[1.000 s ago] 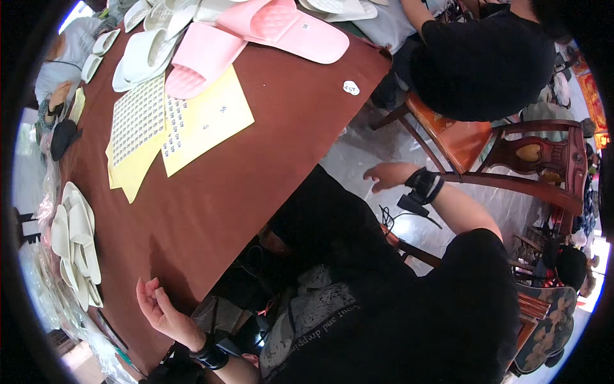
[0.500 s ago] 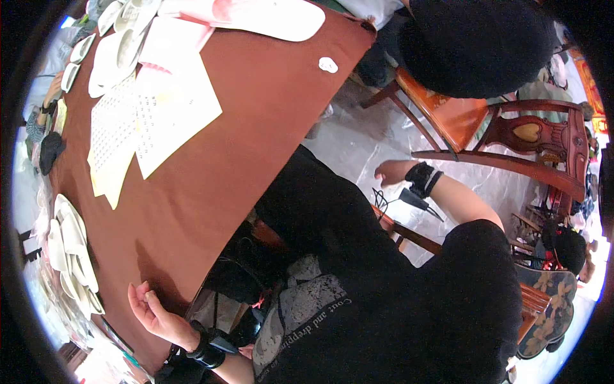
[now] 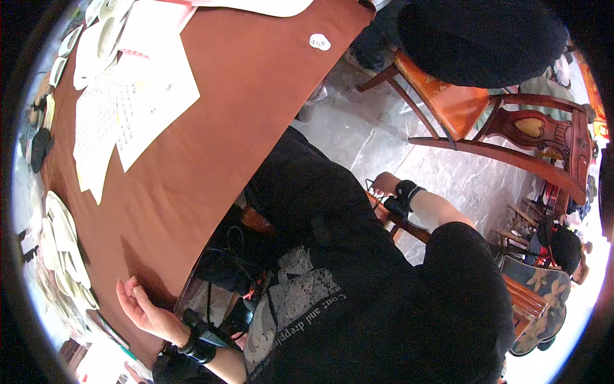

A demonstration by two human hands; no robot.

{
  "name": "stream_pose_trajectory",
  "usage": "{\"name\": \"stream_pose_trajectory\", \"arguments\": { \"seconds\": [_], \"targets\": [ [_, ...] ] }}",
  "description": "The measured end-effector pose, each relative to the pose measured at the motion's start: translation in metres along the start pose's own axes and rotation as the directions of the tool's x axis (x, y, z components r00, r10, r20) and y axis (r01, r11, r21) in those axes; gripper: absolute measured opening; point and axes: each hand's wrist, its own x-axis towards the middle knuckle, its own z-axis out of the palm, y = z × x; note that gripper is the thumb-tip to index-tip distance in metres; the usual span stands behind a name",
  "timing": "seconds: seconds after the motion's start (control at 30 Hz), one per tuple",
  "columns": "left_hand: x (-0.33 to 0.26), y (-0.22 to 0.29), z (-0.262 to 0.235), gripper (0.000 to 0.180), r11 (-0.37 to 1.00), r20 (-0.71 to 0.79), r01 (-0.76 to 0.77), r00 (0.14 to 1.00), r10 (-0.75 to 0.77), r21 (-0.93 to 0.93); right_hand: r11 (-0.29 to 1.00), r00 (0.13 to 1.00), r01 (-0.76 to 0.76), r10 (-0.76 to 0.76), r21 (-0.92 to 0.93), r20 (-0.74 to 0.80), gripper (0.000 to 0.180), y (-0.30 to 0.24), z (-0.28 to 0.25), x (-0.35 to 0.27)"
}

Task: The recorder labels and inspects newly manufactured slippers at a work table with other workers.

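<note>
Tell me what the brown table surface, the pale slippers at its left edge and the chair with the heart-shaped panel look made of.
Brown table surface: perhaps cloth or soft vinyl, mostly matte; faint creases suggest it.
Pale slippers: likely moulded foam or plastic, smooth and evenly coloured; exact kind unclear.
Chair: apparently varnished wood, glossy; its orange-brown seat shines.

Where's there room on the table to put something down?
The biggest bare patch of the brown tabletop lies between the paper sheets, the left hand and the table's near edge. Another stretches from the sheets to the small white label.

It's crowded at the far end, with slippers by the sheets, and along the left edge, with a pale slipper pile.
</note>
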Motion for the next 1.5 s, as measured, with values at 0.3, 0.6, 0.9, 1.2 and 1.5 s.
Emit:
{"name": "stream_pose_trajectory", "arguments": {
  "seconds": [0.3, 0.6, 0.9, 1.2, 1.5],
  "targets": [
    [-0.001, -0.002, 0.000, 0.039, 0.999, -0.005, -0.002, 1.000, 0.002, -0.039, -0.035, 0.997, -0.025, 0.071, 0.999, 0.027, 0.033, -0.038, -0.072, -0.090],
    [-0.002, -0.002, -0.001, 0.038, 1.000, -0.004, -0.020, 1.000, 0.020, -0.013, 0.335, 0.920, -0.142, -0.302, 0.931, 0.249, 0.037, -0.122, -0.149, -0.158],
    [-0.016, 0.035, 0.015, 0.034, 0.998, 0.045, -0.011, 0.999, 0.013, -0.062, 0.475, 0.730, 0.188, -0.653, 0.859, 0.202, 0.027, -0.205, -0.194, -0.175],
    [-0.050, 0.080, 0.070, 0.026, 0.992, 0.903, -0.061, 0.411, 0.126, -0.111, 0.147, 0.866, 0.213, -0.486, 0.966, -0.116, 0.026, -0.220, -0.180, -0.163],
    [-0.092, 0.013, 0.161, 0.034, 0.996, 0.996, 0.041, -0.047, 0.078, -0.076, 0.334, 0.862, 0.299, -0.496, 0.894, -0.103, 0.026, -0.228, -0.183, -0.170]
  ]
}}
